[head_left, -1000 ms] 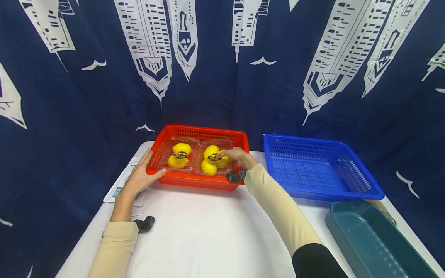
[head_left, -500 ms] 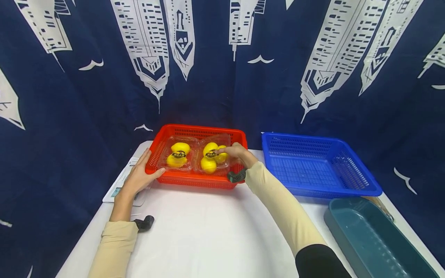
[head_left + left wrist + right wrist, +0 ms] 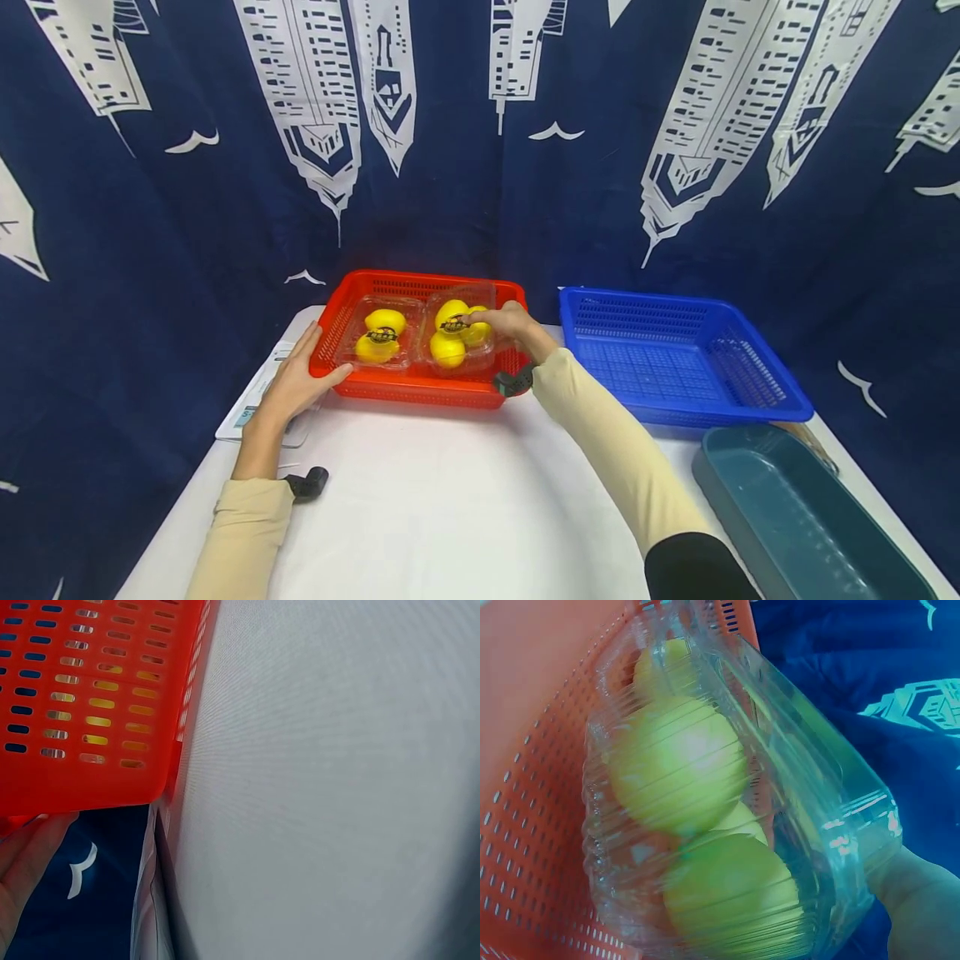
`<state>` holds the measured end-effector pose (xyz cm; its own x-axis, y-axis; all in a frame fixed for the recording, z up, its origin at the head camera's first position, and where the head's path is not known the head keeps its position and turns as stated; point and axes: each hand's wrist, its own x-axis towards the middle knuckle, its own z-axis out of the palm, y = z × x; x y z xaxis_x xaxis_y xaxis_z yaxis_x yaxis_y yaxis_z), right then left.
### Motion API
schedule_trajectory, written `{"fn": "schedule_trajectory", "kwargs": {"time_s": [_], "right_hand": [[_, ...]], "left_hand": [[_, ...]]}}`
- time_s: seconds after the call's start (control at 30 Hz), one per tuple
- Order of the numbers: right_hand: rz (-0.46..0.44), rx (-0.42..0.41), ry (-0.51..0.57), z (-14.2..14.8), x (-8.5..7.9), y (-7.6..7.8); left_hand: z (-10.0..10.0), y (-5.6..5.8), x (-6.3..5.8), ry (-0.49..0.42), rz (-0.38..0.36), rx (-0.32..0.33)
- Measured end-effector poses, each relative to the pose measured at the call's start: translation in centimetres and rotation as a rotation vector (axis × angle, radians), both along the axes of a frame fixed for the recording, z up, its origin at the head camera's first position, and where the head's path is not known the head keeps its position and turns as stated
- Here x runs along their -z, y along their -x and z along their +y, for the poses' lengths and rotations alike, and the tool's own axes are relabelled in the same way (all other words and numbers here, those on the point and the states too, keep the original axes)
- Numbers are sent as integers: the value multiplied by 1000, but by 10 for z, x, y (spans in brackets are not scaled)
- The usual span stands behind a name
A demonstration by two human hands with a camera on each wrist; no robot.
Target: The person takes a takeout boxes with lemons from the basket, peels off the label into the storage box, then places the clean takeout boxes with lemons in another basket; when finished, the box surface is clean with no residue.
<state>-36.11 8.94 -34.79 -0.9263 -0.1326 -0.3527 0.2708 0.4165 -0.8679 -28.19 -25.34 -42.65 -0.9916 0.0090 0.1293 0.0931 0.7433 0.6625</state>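
Observation:
In the head view my left hand [image 3: 296,382] rests against the left front corner of a red plastic basket [image 3: 420,393]. Its fingers lie fairly straight along the outer wall, and the thumb touches the front rim. My right hand [image 3: 513,323] grips the right side of a clear plastic clamshell box [image 3: 483,293] of yellow lemons [image 3: 447,351], thumb on top. This box is slightly raised and tilted inside the basket. A second clear box [image 3: 408,354] with lemons [image 3: 385,320] sits left of it in the basket. Both boxes carry a dark label.
A blue plastic basket [image 3: 645,367] stands to the right on the white table [image 3: 442,500]. In front of it is a dark teal tub [image 3: 810,508]. Papers or packets [image 3: 251,407] lie by the left wrist. A navy printed curtain [image 3: 450,217] hangs behind.
The right-hand box of lemons has risen a little and tilted with my right hand. My left hand stays at the basket corner. The head view has shifted slightly.

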Motion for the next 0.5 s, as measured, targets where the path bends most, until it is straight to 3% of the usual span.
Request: {"fn": "schedule_trajectory", "kwargs": {"time_s": [0.5], "right_hand": [[61,1,-11,21,-19,-20]], "left_hand": [[-1,1,2,-3,7,6]]}}
